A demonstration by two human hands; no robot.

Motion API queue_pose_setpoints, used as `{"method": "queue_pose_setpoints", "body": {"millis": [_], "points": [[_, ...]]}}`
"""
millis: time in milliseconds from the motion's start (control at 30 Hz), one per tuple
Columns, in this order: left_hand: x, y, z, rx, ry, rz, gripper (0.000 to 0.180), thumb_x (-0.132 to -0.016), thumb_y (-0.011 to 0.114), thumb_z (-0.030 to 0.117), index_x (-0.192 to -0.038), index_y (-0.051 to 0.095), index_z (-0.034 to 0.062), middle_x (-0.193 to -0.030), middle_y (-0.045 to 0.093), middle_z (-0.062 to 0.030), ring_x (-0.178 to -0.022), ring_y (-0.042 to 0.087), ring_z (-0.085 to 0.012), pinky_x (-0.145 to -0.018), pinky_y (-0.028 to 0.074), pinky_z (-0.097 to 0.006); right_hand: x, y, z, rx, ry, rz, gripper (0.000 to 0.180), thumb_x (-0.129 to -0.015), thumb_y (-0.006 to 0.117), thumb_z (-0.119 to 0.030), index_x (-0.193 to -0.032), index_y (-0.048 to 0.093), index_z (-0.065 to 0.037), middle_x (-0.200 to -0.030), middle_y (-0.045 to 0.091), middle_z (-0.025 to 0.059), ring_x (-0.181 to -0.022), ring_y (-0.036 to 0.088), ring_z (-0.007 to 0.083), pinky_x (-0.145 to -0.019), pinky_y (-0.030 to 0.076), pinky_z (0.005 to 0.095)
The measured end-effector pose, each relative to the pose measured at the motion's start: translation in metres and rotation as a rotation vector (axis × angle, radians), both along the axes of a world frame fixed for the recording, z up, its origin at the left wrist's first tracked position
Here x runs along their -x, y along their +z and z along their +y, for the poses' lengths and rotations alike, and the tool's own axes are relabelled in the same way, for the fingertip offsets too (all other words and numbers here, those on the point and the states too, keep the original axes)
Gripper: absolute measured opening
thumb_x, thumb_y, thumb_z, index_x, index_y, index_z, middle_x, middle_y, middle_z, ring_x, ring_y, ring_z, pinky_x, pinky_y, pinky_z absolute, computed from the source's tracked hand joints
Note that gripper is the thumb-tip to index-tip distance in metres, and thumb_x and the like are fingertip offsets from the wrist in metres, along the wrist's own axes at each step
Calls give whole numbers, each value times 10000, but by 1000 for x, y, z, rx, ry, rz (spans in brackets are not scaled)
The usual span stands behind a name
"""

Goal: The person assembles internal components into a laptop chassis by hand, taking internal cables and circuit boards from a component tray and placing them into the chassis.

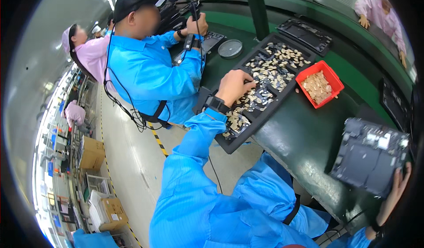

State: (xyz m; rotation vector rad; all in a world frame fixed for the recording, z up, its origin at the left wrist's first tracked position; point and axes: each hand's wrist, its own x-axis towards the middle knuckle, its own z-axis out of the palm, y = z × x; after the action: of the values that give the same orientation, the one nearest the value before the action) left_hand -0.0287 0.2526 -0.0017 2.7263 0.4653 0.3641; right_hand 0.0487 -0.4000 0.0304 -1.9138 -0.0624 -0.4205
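Left fingers (245,84) curl down into the tray (230,145), grip unclear; right fingers (399,179) spread beside the black device (364,162).

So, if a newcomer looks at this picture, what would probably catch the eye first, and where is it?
Probably the bright red box holding pale chips, on the green table right of centre. Next might come the black tray near the middle, strewn with pale and dark pieces, where the left hand reaches in. At the far right, the right hand touches the edge of a dark panel.
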Motion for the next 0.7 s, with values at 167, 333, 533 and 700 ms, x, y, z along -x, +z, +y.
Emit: {"method": "queue_pose_setpoints", "body": {"millis": [167, 333, 533, 700], "points": [[-4, -3, 19, 106, -74, -22, 224, -885, 813, 216, -1011, 831, 31, -898, 798, -157, -798, 780, -272, -739, 604, -369, 22, -87, -60, -165, 5, 155, 507, -1101, 618, -227, -1553, 466, -53, -1503, 523, 50, -1329, 519, 147, -1131, 369, 276], [3, -11, 18, 8, 32, -15, 427, -838, 879, 387, -1110, 808, 66, -1130, 765, -132, -994, 757, -308, -871, 591, -417, 16, -85, -30, -14, 154, 279, 386, -1092, 619, -182, -1443, 505, -68, -1177, 629, 63, -1043, 549, 114, -939, 427, 263], [-12, -3, 37, 148, -129, 56, 392, -875, 860, 351, -1055, 825, 5, -908, 799, -158, -782, 739, -225, -759, 578, -350, 24, -72, -11, 422, 24, 78, 448, -1022, 684, -156, -1435, 539, -59, -1382, 613, 108, -1288, 575, 238, -1000, 439, 325], [0, -1, 41, 265, -153, -17, 264, -928, 811, 253, -1040, 825, 14, -868, 788, -168, -795, 758, -236, -765, 579, -341, 26, -55, 4, 508, -59, -62, 420, -1020, 681, -141, -1417, 570, -56, -1403, 629, 73, -1322, 573, 214, -1015, 440, 360]]}}
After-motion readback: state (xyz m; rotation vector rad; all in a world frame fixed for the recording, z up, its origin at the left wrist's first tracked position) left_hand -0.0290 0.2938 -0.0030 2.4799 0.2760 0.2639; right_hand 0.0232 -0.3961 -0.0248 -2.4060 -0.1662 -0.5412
